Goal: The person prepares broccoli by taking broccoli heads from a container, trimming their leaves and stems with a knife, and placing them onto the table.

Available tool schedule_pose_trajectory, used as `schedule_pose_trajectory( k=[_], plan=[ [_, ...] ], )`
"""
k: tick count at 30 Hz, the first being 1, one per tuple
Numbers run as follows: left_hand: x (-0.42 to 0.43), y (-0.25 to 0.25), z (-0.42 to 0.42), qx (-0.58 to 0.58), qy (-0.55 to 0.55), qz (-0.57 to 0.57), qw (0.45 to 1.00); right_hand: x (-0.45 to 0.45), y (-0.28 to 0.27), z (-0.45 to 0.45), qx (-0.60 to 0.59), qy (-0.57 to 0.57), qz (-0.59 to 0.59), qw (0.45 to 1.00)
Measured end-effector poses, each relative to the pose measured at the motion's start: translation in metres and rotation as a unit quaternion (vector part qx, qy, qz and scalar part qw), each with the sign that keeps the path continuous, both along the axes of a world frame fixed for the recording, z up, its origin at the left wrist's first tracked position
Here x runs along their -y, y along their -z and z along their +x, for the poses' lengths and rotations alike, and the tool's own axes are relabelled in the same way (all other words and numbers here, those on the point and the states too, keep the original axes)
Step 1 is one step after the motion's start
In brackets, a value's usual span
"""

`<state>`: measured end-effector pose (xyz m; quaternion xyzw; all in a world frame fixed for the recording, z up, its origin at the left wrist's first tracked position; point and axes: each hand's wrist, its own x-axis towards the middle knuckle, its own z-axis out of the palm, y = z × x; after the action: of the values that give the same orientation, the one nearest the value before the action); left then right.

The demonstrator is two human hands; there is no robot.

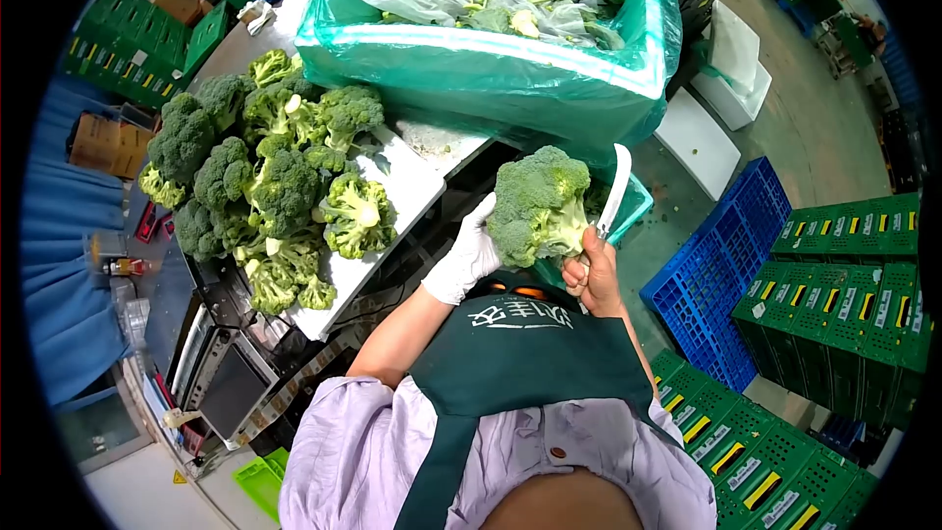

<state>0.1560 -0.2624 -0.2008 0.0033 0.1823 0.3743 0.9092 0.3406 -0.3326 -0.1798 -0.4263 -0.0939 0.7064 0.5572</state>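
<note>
A large head of broccoli [535, 201] is held up in front of my apron, its cut stalk turned towards the right. My left hand [467, 257], in a white glove, grips it from the left side, with some fingers hidden behind it. My bare right hand [595, 277] is closed around a knife [616, 190], whose pale curved blade points up and away. The right thumb is close to the broccoli's stalk; whether it touches cannot be told. Left of my hands, a pile of broccoli heads [280, 177] lies on a white board [410, 182].
Ahead stands a crate lined with green plastic [481, 79], holding trimmings and a broccoli head. A smaller green-lined container [633, 208] sits below the knife. To the right are a blue pallet [721, 270] and stacked green crates [834, 304]. A dark screen [231, 388] stands at lower left.
</note>
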Motion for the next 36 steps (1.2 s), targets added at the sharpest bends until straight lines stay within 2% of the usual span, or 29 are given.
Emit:
schedule_pose_trajectory(
  k=[2, 4, 5, 8, 9, 10, 12, 14, 16, 18, 20, 22, 23, 24, 25, 28, 29, 30, 31, 32, 34, 36],
  plan=[
    [0.0, -0.002, -0.001, -0.005, -0.011, -0.007, 1.0, -0.001, -0.003, -0.001, 0.008, 0.004, 0.005, 1.0],
    [-0.002, -0.001, -0.003, -0.027, -0.032, 0.011, 0.999, -0.003, -0.009, -0.002, 0.249, 0.027, 0.005, 0.968],
    [-0.002, -0.001, -0.006, -0.027, -0.032, 0.011, 0.999, -0.003, -0.009, -0.001, 0.25, 0.027, 0.005, 0.968],
    [-0.003, 0.001, -0.01, -0.026, -0.023, 0.017, 0.999, -0.006, -0.009, 0.002, 0.454, 0.101, 0.078, 0.882],
    [-0.004, 0.003, -0.01, -0.027, -0.024, 0.01, 0.999, -0.008, -0.019, -0.003, 0.473, 0.111, 0.122, 0.865],
    [-0.005, 0.002, -0.009, -0.029, -0.025, 0.003, 0.999, -0.009, -0.026, -0.005, 0.473, 0.112, 0.123, 0.865],
    [-0.004, -0.006, -0.006, -0.044, -0.026, 0.039, 0.998, -0.013, -0.034, -0.01, 0.471, 0.022, 0.138, 0.871],
    [-0.001, -0.012, -0.004, -0.091, -0.032, 0.075, 0.992, -0.02, -0.032, -0.015, 0.515, -0.024, 0.173, 0.839],
    [0.0, -0.007, -0.003, -0.063, -0.04, 0.052, 0.996, -0.023, -0.026, -0.023, 0.473, -0.017, 0.186, 0.861],
    [0.001, -0.006, -0.006, -0.044, -0.043, 0.06, 0.996, -0.024, -0.033, -0.025, 0.403, -0.043, 0.102, 0.909],
    [0.002, -0.01, -0.005, -0.096, -0.084, 0.124, 0.984, -0.025, -0.024, -0.025, 0.344, -0.029, 0.068, 0.936],
    [0.004, 0.003, -0.007, -0.161, -0.128, 0.138, 0.969, -0.025, -0.012, -0.028, 0.382, 0.016, 0.096, 0.919],
    [0.004, -0.002, -0.008, -0.182, -0.137, 0.131, 0.965, -0.027, 0.006, -0.031, 0.493, 0.069, 0.182, 0.848],
    [0.003, -0.005, -0.01, -0.191, -0.132, 0.137, 0.963, -0.03, 0.021, -0.034, 0.588, 0.126, 0.264, 0.754],
    [0.004, -0.01, -0.012, -0.193, -0.143, 0.127, 0.962, -0.03, 0.019, -0.032, 0.646, 0.097, 0.268, 0.708],
    [0.008, -0.014, -0.017, -0.142, -0.141, 0.046, 0.979, -0.039, 0.0, -0.041, 0.714, 0.178, 0.297, 0.609],
    [0.013, -0.022, -0.024, -0.09, -0.127, 0.008, 0.988, -0.045, 0.003, -0.041, 0.645, 0.196, 0.288, 0.68],
    [0.013, -0.01, -0.028, -0.009, -0.116, -0.016, 0.993, -0.051, 0.007, -0.039, 0.568, 0.211, 0.278, 0.745],
    [0.014, -0.014, -0.035, -0.023, -0.117, -0.015, 0.993, -0.056, 0.001, -0.038, 0.549, 0.221, 0.272, 0.758],
    [0.014, -0.019, -0.042, -0.038, -0.118, -0.014, 0.992, -0.056, -0.009, -0.036, 0.413, 0.211, 0.173, 0.869],
    [0.014, -0.029, -0.056, -0.069, -0.141, 0.055, 0.986, -0.065, -0.009, -0.028, 0.398, 0.176, 0.152, 0.887],
    [0.013, -0.033, -0.071, -0.074, -0.159, 0.081, 0.981, -0.067, -0.006, -0.023, 0.435, 0.11, 0.104, 0.887]
  ],
)
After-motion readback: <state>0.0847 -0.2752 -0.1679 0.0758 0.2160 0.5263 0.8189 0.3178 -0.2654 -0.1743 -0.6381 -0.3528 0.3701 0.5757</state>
